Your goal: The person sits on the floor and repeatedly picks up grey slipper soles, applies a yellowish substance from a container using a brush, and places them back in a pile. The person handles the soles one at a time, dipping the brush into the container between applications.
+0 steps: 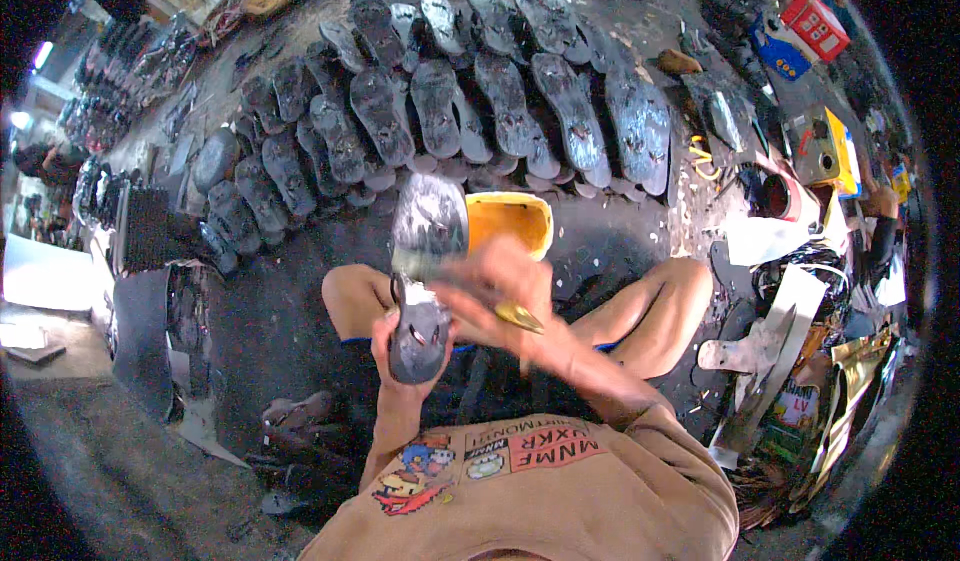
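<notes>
My left hand point(384, 343) is closed around the lower part of a dark sandal sole point(418, 346), held upright with its small slots showing. A second dark sole point(430, 206), shiny on its face, stands just beyond it; whether the two touch or are joined I cannot tell. Across the upper end of the held sole reaches my right hand point(505, 276), smeared by motion. A tool with a gold-coloured end point(520, 318) sticks out of that hand; its other end is blurred. Right behind the hand sits a yellow tub point(535, 201), orange inside.
Rows of dark sandal soles point(435, 111) lie on the floor ahead in an arc. To the right are a red-and-blue box point(800, 36), a yellow-and-grey box point(828, 151) and pale strips point(775, 351) among scraps. At left, dark sheets point(143, 326) lean together.
</notes>
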`<state>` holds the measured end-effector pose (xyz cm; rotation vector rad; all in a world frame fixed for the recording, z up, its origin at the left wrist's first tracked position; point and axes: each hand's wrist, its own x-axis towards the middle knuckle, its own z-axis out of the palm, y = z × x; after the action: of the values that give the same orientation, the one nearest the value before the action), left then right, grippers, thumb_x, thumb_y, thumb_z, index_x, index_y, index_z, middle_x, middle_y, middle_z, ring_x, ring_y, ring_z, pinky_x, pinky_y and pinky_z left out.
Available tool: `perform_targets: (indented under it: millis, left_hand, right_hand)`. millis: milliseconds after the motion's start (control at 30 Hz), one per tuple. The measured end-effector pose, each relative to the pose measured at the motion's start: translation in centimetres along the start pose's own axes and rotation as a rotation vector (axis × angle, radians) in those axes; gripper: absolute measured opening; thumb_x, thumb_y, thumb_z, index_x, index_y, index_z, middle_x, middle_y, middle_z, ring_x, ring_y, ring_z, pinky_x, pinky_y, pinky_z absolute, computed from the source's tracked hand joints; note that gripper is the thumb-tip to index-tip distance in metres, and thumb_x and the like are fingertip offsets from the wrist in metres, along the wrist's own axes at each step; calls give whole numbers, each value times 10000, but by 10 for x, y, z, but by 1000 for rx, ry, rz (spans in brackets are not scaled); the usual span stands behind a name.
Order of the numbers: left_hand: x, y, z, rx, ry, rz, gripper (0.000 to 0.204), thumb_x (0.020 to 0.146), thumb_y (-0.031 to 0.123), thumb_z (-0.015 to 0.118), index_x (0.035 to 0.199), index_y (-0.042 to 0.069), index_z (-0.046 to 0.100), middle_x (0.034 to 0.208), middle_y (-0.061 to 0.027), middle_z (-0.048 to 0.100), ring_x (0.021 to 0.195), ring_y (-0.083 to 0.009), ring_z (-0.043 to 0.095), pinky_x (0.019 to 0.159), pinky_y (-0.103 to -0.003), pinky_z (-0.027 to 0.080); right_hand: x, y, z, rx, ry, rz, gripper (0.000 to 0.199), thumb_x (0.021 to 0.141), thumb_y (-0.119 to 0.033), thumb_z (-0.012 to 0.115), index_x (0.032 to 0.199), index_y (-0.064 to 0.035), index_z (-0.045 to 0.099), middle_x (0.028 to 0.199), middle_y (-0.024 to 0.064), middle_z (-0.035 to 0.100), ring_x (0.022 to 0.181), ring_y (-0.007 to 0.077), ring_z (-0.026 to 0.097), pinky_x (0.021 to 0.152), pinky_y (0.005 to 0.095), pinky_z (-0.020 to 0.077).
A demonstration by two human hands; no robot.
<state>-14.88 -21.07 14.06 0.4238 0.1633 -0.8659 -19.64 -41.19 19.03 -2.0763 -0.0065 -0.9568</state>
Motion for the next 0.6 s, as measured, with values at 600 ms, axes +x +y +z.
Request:
perform_targets:
  millis: [600]
  left_hand:
    - [37,-10,-25,218,134,3,540,992,462,561,1359,67,588,1234,-143,671,1064,-315,656,952,-480,540]
  right_hand:
    - [-6,6,-32,141,-27,228,265,812,-307,877,891,-84,757,820,88,739,748,225,712,674,376,568]
